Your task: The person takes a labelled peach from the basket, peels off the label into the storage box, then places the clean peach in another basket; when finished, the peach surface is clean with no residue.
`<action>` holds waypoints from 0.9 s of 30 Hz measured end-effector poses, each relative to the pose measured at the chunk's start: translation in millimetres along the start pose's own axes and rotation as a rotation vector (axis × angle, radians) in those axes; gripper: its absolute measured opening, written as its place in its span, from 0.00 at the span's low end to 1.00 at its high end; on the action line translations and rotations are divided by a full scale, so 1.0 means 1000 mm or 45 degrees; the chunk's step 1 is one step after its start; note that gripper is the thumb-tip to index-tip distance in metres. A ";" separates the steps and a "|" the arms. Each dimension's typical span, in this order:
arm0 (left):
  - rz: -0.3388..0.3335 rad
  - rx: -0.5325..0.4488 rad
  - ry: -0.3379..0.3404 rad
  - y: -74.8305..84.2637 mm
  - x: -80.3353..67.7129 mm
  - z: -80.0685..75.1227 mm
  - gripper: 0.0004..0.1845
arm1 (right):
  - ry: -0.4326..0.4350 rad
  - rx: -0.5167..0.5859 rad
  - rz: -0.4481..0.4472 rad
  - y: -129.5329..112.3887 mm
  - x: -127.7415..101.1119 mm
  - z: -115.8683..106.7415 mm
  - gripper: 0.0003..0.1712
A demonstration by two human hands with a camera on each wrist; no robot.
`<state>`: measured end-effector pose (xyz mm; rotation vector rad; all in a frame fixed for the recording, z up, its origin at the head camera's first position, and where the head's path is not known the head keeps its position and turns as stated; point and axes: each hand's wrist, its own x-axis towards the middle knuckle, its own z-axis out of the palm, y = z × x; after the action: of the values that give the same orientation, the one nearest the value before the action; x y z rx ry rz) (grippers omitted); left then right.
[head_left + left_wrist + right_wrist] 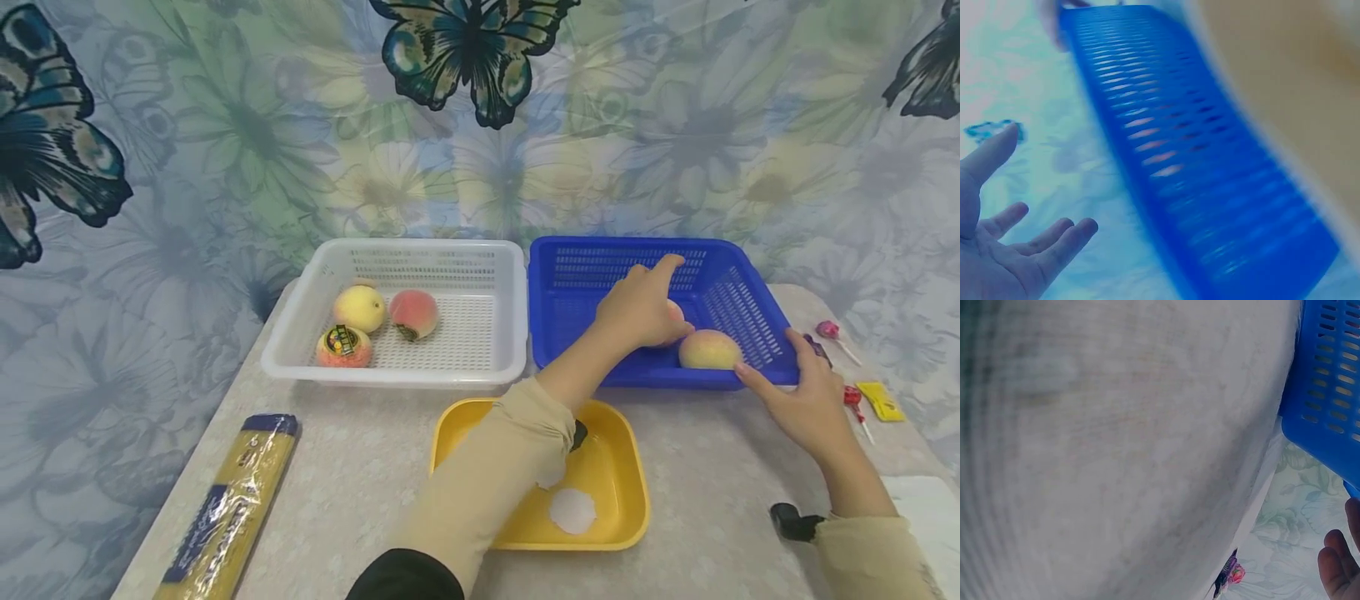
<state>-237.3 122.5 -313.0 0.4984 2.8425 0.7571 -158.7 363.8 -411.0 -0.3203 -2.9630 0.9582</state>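
Fingers of left hand [637, 308] reach into blue basket [570, 333], over a peach barely visible under palm; grip on it unclear, and left wrist view shows fingers [1054, 240] spread, holding nothing. Right hand [806, 400] steadies basket's near right corner, fingers straight on rim. Second peach [708, 350] lies in blue basket, near right. Three peaches [360, 308] sit in white basket [300, 333] at left. Yellow tray [630, 492] nearest. Judged: transfer partway. Right wrist view alone shows lollipop [1235, 573] close up.
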 end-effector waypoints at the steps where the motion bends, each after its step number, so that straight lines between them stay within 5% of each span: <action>1: 0.028 0.011 -0.005 0.003 -0.005 -0.006 0.47 | 0.002 0.001 -0.002 0.001 0.000 0.000 0.58; 7: 0.221 -0.012 -0.044 0.010 -0.043 -0.052 0.48 | 0.007 0.017 -0.028 0.007 0.000 0.000 0.57; 13: 0.345 -0.229 -0.038 -0.017 -0.080 -0.098 0.48 | 0.003 0.025 -0.036 0.005 0.000 0.001 0.57; 19: 0.341 -0.396 0.098 -0.071 -0.121 -0.127 0.48 | 0.000 0.010 -0.051 0.002 -0.001 0.002 0.56; 27: 0.060 -0.463 0.321 -0.173 -0.159 -0.142 0.52 | 0.006 -0.017 -0.043 0.001 -0.002 0.001 0.56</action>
<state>-170.7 -140.2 -267.8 0.4414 2.8176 1.3998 -156.4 363.7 -412.0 -0.2713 -2.9617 0.9331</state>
